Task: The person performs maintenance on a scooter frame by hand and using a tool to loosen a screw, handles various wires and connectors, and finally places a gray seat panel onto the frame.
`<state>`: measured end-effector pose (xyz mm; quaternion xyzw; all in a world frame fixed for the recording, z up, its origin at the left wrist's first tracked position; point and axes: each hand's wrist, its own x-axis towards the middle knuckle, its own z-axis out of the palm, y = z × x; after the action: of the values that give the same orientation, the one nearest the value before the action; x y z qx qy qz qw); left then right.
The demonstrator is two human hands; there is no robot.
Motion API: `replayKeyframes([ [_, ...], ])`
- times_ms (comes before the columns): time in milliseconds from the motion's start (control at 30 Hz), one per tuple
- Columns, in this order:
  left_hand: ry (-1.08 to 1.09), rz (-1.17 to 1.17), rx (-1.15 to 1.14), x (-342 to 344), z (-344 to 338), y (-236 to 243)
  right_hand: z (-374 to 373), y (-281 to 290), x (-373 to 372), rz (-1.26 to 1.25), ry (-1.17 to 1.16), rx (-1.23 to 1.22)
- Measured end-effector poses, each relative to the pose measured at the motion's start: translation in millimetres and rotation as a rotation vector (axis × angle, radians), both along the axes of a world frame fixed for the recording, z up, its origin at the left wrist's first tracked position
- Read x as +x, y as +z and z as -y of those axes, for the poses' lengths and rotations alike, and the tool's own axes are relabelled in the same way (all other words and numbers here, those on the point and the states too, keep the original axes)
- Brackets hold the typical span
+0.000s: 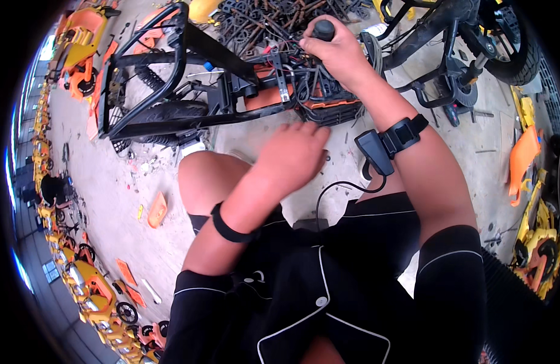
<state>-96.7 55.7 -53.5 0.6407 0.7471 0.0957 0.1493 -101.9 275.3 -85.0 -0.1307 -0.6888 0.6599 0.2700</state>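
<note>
My right hand point(342, 53) is closed around a black, round-ended handle point(323, 30) that stands up over the black metal vehicle frame point(213, 118). Whatever is below the handle is hidden by the hand and the parts under it. Nearer to me, my left hand point(292, 153) hovers back-up with its fingers curled under, just short of the frame. Its palm is out of sight, so I cannot make out anything in it. Beneath my right wrist, cables point(310, 82) and orange panels point(265, 97) fill the middle of the frame.
Rusty metal parts point(262, 24) are heaped beyond the frame. Another black frame with a wheel point(515, 54) stands at the far right. Orange plastic pieces point(158, 209) lie on the concrete floor, and yellow vehicles point(89, 285) line the left side. A cable point(331, 185) hangs from my right wrist device.
</note>
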Motion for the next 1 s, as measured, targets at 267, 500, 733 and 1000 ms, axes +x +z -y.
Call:
replayKeyframes([
  [267,-0.007,0.064,0.115,-10.6,27.2,47.2,-8.4,-1.4,14.8,-0.073,-0.098,-0.055],
  [500,0.535,-0.274,0.784,-154.7,55.0,113.3,-6.7,9.8,27.3,-0.007,-0.007,-0.206],
  [733,0.856,0.013,0.370,-226.9,47.7,79.5,13.4,0.1,20.6,-0.055,0.062,-0.214],
  [1000,0.896,-0.155,0.415,-218.7,54.5,85.1,22.6,12.4,15.7,0.095,0.071,-0.069],
])
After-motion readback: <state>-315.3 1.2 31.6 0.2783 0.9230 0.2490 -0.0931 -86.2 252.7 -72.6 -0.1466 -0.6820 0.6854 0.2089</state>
